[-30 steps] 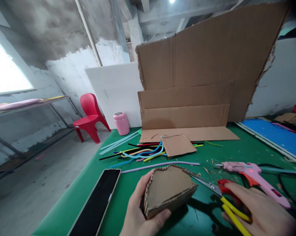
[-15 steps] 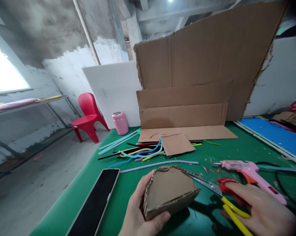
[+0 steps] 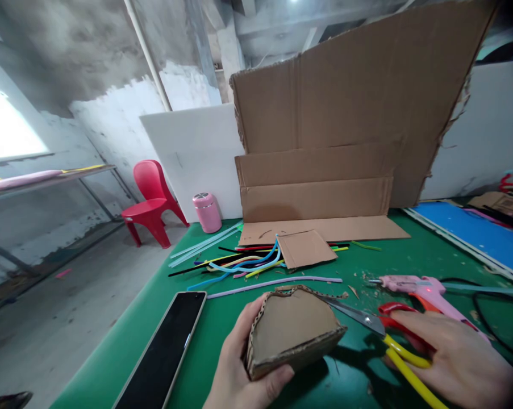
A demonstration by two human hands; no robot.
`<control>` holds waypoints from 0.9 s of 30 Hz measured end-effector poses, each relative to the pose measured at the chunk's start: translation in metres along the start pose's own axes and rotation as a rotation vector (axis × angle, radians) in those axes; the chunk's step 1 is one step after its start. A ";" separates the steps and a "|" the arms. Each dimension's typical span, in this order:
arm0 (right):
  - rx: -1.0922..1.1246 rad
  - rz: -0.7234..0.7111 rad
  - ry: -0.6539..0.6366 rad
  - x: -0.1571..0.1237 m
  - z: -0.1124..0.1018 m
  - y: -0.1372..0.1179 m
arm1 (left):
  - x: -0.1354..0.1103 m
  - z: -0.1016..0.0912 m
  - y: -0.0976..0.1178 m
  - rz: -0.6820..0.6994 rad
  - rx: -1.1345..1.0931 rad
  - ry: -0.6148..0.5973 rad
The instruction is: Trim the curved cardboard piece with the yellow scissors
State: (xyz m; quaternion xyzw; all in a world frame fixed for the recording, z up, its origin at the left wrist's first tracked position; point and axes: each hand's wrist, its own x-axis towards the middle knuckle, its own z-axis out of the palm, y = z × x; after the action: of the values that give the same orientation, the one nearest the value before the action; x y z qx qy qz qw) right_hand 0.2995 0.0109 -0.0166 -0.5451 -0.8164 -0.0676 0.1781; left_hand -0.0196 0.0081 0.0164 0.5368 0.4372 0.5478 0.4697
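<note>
Cardboard block point(image 3: 292, 324) sat right of the phone point(image 3: 165, 346), clamped in the left hand point(image 3: 234, 369); the right hand point(image 3: 456, 352) gripped scissors point(image 3: 369, 322) at its edge, barely shifted from a second earlier, trimming apparently unfinished.

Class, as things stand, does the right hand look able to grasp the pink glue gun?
Probably not: the right hand holds the scissors, which likely need putting down first, though the glue gun lies just beyond that hand.

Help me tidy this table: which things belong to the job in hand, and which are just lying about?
Job: cardboard piece in left hand; scissors in right hand; probably glue gun, near right hand.

Lying about, seemingly: phone; pink canister; perhaps coloured strips.
</note>
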 end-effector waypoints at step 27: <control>0.064 0.073 -0.054 0.010 -0.012 -0.009 | -0.004 -0.004 0.000 -0.018 -0.035 -0.034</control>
State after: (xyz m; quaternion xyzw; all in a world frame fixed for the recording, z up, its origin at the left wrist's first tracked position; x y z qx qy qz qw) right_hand 0.2909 0.0126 -0.0011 -0.5702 -0.8023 -0.0202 0.1756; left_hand -0.0232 0.0043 0.0157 0.5337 0.4242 0.5417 0.4917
